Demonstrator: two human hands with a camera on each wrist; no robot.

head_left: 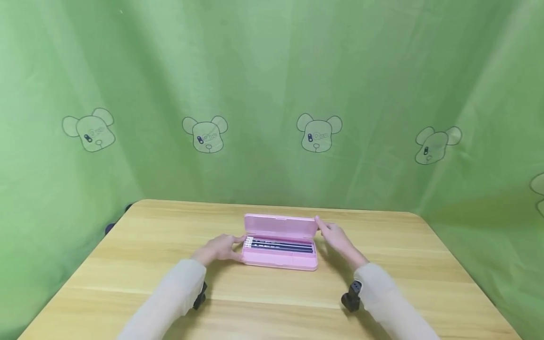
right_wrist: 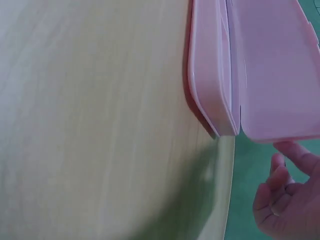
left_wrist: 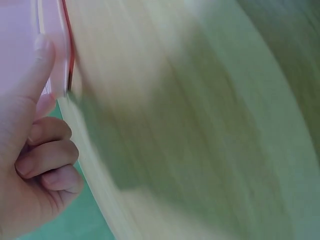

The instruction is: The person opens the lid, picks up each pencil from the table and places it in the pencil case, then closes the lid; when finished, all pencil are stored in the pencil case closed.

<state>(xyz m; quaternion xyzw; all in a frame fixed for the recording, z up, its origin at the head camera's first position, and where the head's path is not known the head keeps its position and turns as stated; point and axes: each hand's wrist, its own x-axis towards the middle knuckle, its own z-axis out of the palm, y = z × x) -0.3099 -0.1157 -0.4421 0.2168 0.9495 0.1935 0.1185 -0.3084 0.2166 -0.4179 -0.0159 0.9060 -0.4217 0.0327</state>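
A pink pencil case (head_left: 267,258) lies on the table, its lid (head_left: 280,226) raised along the far side. Several dark pencils (head_left: 280,246) with white ends lie side by side in its rear compartment. At the case's left end, my left hand (head_left: 217,249) grips the edge between thumb and forefinger; the left wrist view shows its other fingers curled. My right hand (head_left: 337,239) is at the lid's right end. In the right wrist view one fairly straight finger (right_wrist: 295,154) touches the lid's edge, while the others are loosely bent beside it.
The case stands on a light wooden table (head_left: 140,264) with rounded far corners. Behind and at both sides hangs a green curtain (head_left: 263,179) printed with bear heads. A black wrist camera (head_left: 352,296) is strapped at the right sleeve.
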